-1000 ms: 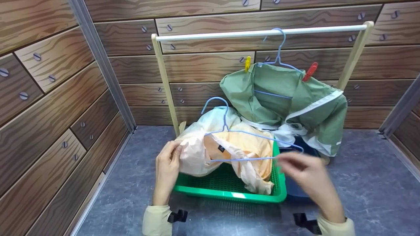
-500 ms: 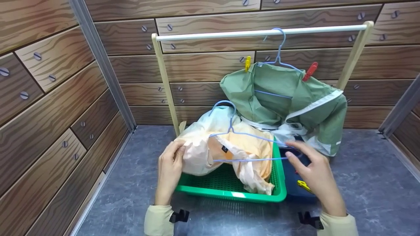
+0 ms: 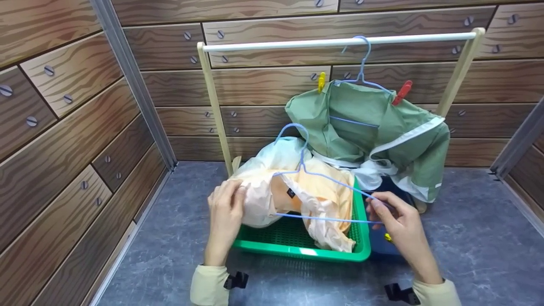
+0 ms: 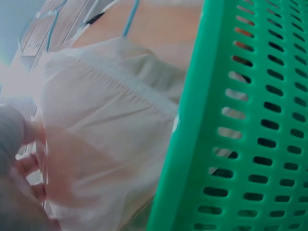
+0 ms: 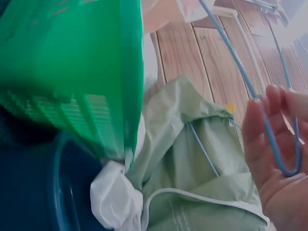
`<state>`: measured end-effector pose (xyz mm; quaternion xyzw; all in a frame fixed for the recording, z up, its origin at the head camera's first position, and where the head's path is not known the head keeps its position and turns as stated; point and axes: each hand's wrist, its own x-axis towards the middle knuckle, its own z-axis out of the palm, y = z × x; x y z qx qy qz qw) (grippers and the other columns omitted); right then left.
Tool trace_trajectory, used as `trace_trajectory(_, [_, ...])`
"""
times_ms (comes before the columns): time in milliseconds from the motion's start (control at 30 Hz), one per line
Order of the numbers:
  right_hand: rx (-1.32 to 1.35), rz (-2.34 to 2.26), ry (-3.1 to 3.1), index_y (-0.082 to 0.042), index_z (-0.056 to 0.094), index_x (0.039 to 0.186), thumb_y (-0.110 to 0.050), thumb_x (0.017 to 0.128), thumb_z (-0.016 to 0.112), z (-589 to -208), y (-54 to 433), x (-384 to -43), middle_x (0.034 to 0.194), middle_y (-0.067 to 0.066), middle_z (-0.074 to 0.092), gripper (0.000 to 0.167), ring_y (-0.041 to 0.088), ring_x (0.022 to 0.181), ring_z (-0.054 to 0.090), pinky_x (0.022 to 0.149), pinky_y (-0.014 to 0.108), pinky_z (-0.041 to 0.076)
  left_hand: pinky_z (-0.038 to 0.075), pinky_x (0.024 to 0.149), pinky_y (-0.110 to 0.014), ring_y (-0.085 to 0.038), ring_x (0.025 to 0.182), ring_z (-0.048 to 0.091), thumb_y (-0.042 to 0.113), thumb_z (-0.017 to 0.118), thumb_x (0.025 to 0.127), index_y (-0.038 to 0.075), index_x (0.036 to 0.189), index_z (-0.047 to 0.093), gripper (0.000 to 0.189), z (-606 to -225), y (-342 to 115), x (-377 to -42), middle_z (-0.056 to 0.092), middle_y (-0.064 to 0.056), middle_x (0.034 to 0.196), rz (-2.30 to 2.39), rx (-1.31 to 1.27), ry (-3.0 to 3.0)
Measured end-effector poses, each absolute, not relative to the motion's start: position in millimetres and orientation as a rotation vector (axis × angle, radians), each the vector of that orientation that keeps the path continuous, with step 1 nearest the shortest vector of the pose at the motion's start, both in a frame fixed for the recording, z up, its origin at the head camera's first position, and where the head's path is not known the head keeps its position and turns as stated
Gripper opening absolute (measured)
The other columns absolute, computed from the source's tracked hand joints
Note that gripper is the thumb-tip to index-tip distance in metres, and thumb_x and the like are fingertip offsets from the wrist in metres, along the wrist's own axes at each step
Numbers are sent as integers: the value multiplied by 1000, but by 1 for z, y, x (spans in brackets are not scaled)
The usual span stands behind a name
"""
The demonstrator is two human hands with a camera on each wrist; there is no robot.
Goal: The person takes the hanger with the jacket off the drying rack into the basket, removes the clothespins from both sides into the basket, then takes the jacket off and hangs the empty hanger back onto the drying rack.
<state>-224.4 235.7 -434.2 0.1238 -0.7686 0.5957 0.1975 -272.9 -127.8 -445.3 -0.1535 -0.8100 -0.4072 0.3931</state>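
Fingers of your right hand pinch the blue clothes hanger by its free end, apparently to steer it; its other end is hidden in the peach garment. Your left hand grips that garment's side, presumably to steady it. The green perforated basket partly supports it. Beyond, the green jacket hangs from the rack, clothespins apparently securing it.

You're getting glare off the basket, lower centre of the bright head view; wrist views are looking hazy.
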Motion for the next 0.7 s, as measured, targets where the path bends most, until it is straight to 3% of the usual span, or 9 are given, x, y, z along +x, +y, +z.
trace_trajectory(167, [337,1695,-2113,-1,66,107,-12,102,54,-436,229,-223,86,17,61,17,26,71,64,54,38,55,13,108,-65,-33,132,39,51,70,86,18,145,47,71,-451,-115,-271,51,-9,137,-787,-291,-2187])
trace_trajectory(233, [349,1702,-2106,-1,66,107,-11,102,54,-436,228,-222,86,19,61,17,26,71,64,54,37,55,13,108,-67,-36,138,31,59,74,79,22,151,36,90,-454,-111,-272,44,-10,144,-722,-280,-2206])
trace_trajectory(300, [369,1714,-2096,0,66,107,-9,102,53,-436,227,-222,86,21,60,17,25,70,63,54,36,55,16,106,-67,-40,140,27,58,77,75,24,151,33,95,-458,-107,-274,41,-11,146,-678,-280,-2189])
trace_trajectory(467, [420,1735,-2068,2,66,107,-7,101,53,-435,224,-221,82,21,58,16,24,66,62,54,36,55,26,102,-66,-42,135,36,35,85,72,18,139,39,83,-464,-103,-283,47,-10,138,-640,-252,-2057])
trace_trajectory(600, [438,1730,-2065,3,66,107,-5,101,53,-436,224,-221,80,21,58,16,24,64,61,54,35,54,31,104,-56,-36,126,48,7,81,72,7,114,52,51,-464,-108,-285,57,-11,126,-738,-270,-1948])
trace_trajectory(700, [446,1732,-2071,3,66,106,-5,101,53,-437,224,-220,79,20,57,15,25,63,61,54,35,54,34,103,-52,-34,117,54,-2,75,74,3,102,62,31,-463,-114,-284,63,-11,119,-795,-297,-1895])
